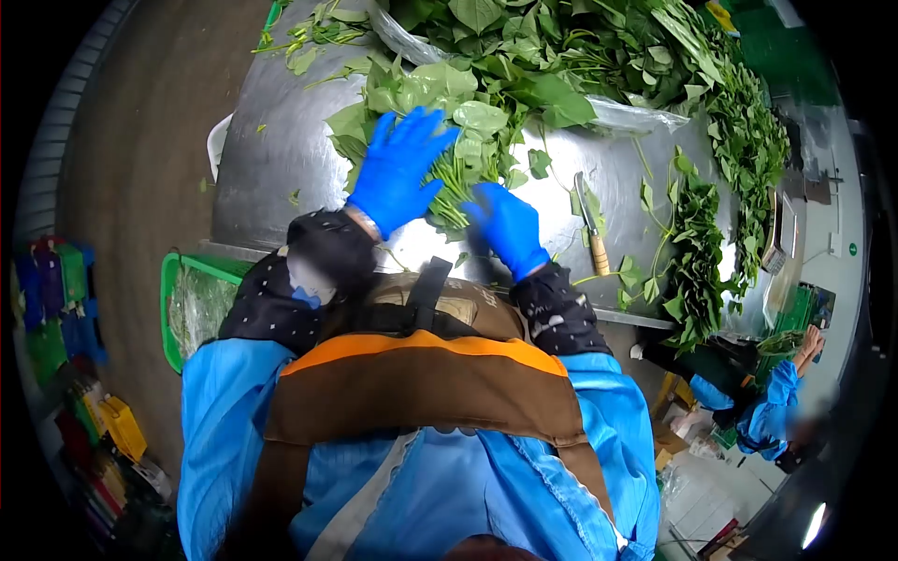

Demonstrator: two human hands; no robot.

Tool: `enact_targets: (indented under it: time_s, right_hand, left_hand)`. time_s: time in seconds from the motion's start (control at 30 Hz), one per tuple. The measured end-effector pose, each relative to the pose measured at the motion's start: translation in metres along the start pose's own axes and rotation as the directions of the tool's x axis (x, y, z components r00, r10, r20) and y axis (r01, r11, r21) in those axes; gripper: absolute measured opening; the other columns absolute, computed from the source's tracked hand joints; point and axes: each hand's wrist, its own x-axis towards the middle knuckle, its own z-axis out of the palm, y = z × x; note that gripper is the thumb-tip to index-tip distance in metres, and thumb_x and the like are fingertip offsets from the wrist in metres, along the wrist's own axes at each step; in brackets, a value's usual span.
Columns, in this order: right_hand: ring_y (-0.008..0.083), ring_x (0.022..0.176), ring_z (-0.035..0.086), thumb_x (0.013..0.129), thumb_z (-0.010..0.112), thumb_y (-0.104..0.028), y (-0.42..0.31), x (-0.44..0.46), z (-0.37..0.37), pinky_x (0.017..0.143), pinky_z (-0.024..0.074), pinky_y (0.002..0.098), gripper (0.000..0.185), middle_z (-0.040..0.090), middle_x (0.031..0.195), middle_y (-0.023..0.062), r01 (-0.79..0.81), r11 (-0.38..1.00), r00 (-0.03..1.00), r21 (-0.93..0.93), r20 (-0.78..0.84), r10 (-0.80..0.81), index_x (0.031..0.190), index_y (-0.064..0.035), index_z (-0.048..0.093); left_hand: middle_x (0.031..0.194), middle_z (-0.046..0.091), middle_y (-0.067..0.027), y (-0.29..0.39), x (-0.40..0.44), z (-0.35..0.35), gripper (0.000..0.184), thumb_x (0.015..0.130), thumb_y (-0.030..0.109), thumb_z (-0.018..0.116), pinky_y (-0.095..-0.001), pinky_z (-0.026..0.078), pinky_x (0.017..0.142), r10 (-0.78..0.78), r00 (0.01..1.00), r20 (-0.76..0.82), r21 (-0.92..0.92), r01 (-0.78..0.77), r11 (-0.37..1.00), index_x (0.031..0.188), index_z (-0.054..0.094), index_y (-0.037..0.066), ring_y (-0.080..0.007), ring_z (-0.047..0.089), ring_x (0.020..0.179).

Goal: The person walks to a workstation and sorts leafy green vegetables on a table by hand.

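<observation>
A bunch of leafy green stems [452,192] lies on the metal table, its leaves pointing away from me and its cut ends towards me. My left hand [398,173], in a blue glove, rests on the left side of the bunch with fingers spread. At the right side of the stems, my right hand [510,229], also gloved in blue, has its fingers curled in against them; the fingertips are partly hidden and slightly blurred. A knife [591,224] with a wooden handle lies to the right of my right hand.
Large heaps of leafy greens [561,56] cover the far side of the metal table [281,122]. More greens [697,243] lie along the right side. A green basket [171,309] with clear plastic stands at lower left. Another person [772,407] in blue works at far right.
</observation>
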Motion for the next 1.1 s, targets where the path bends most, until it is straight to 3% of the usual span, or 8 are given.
enact_targets:
  time_s: [0.07,0.2,0.27,0.47,0.8,0.9,1.0,1.1]
  right_hand:
    - [0.0244,0.076,0.061,0.079,0.06,-0.022,0.003,0.008,-0.013,0.066,0.0474,0.0314,0.024,0.063,0.088,0.0098,-0.146,0.983,0.987,0.111,0.08,0.137,0.096,-0.0058,0.063]
    - [0.0116,0.075,0.06,0.083,0.057,-0.015,0.01,0.009,-0.071,0.065,0.0461,0.0241,0.02,0.065,0.082,0.0071,-0.301,0.392,0.883,0.869,0.099,0.458,0.095,-0.0005,0.064]
    - [0.0107,0.072,0.059,0.082,0.059,-0.018,0.056,0.001,-0.041,0.064,0.0453,0.0238,0.021,0.065,0.081,0.0078,-0.251,0.924,0.958,0.29,-0.063,0.28,0.093,-0.0008,0.065]
    - [0.0092,0.067,0.052,0.086,0.052,-0.018,0.021,-0.005,-0.072,0.063,0.0411,0.0224,0.023,0.062,0.08,0.0048,-0.215,0.52,0.9,0.827,-0.039,0.434,0.096,-0.0011,0.064]
    - [0.0131,0.074,0.058,0.076,0.059,0.002,0.009,-0.039,-0.05,0.064,0.045,0.0237,0.014,0.062,0.08,0.0086,0.031,0.826,0.96,0.563,-0.247,0.132,0.089,-0.0002,0.065]
    - [0.014,0.074,0.059,0.077,0.057,0.002,0.001,-0.048,-0.055,0.064,0.0456,0.0242,0.014,0.062,0.081,0.0081,-0.098,0.682,0.941,0.725,-0.155,0.301,0.09,0.0014,0.064]
    - [0.0115,0.078,0.055,0.085,0.049,-0.013,0.036,-0.072,-0.052,0.071,0.0444,0.0225,0.028,0.061,0.097,0.007,-0.031,-0.023,0.787,0.999,0.038,0.616,0.109,-0.0005,0.056]
    - [0.011,0.085,0.053,0.086,0.047,-0.022,0.025,-0.06,-0.064,0.072,0.0431,0.0226,0.042,0.05,0.118,0.0084,-0.082,-0.077,0.863,0.994,0.109,0.493,0.122,-0.0016,0.044]
  left_hand:
    - [0.129,0.041,-0.0118,-0.013,-0.015,-0.008,0.065,0.067,0.016,0.067,-0.0455,0.019,0.103,-0.174,0.983,-0.054,-0.032,0.173,0.984,0.126,0.04,0.012,-0.0298,0.032,0.124]
    - [0.116,0.053,-0.0123,-0.026,-0.046,-0.008,0.047,0.069,0.009,0.065,-0.0377,0.036,0.092,-0.308,0.932,-0.189,-0.173,0.277,0.945,0.114,0.052,0.009,-0.0285,0.048,0.109]
    - [0.095,0.062,-0.0105,-0.012,-0.044,-0.008,0.026,0.075,0.005,0.06,-0.0276,0.046,0.076,-0.361,0.901,-0.242,-0.382,0.253,0.889,0.101,0.061,0.005,-0.0203,0.06,0.087]
    - [0.077,0.064,-0.006,0.034,-0.012,-0.017,0.02,0.084,0.012,0.054,-0.0209,0.044,0.062,-0.401,0.819,0.41,-0.882,0.469,0.057,0.099,0.062,0.002,-0.0101,0.057,0.068]
    - [0.074,0.063,-0.0034,0.072,0.042,0.013,0.029,0.079,0.028,0.063,-0.0203,0.041,0.058,-0.395,0.761,0.515,-0.775,0.61,0.165,0.087,0.065,0.001,-0.007,0.054,0.064]
    - [0.073,0.063,-0.0031,0.069,0.04,0.005,0.025,0.081,0.025,0.061,-0.0201,0.041,0.06,-0.55,0.725,0.414,-0.81,0.569,0.141,0.086,0.065,0.001,-0.007,0.054,0.065]
    - [0.069,0.063,-0.0031,0.044,0.046,0.0,0.024,0.08,0.025,0.063,-0.0201,0.04,0.054,-0.585,0.739,0.335,-0.895,0.444,0.048,0.076,0.065,0.002,-0.0061,0.054,0.061]
    - [0.069,0.062,-0.002,0.049,0.042,-0.001,0.027,0.079,0.026,0.064,-0.0193,0.039,0.057,-0.504,0.735,0.454,-0.713,0.639,0.288,0.07,0.065,0.001,-0.005,0.052,0.062]
